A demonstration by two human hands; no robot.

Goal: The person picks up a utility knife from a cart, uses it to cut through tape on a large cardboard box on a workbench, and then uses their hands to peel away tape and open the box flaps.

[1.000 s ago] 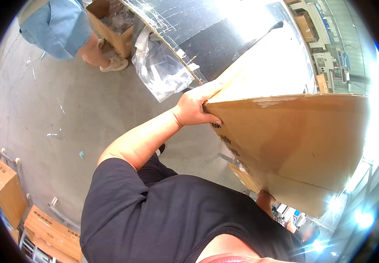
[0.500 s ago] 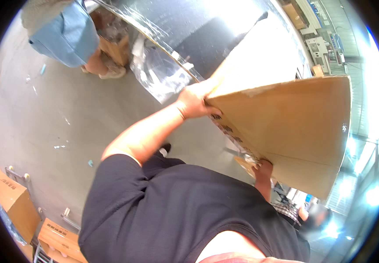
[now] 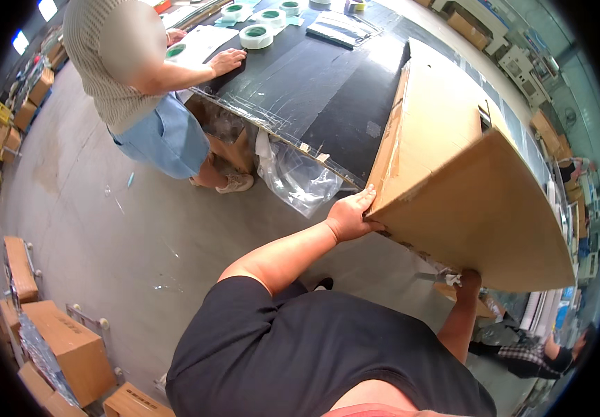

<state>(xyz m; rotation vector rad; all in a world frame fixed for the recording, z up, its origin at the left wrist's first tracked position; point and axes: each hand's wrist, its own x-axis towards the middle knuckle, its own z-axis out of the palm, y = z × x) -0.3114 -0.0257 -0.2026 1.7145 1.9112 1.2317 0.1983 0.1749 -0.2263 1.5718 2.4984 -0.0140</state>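
Cardboard box point(image 3: 453, 181) tilted, long axis running away over desk point(image 3: 314, 90). Left hand point(image 3: 350, 217) fingers clamped on near corner; right hand point(image 3: 468, 281) grips underside edge.

Black worktable point(image 3: 314, 90) up and left of the grip, rolls of tape point(image 3: 255, 36) at its far end, clear plastic sheet point(image 3: 296, 177) hanging off its near edge, another person point(image 3: 133, 76) leaning on it, brown cartons point(image 3: 70, 347) on the floor point(image 3: 105, 229) far below-left.
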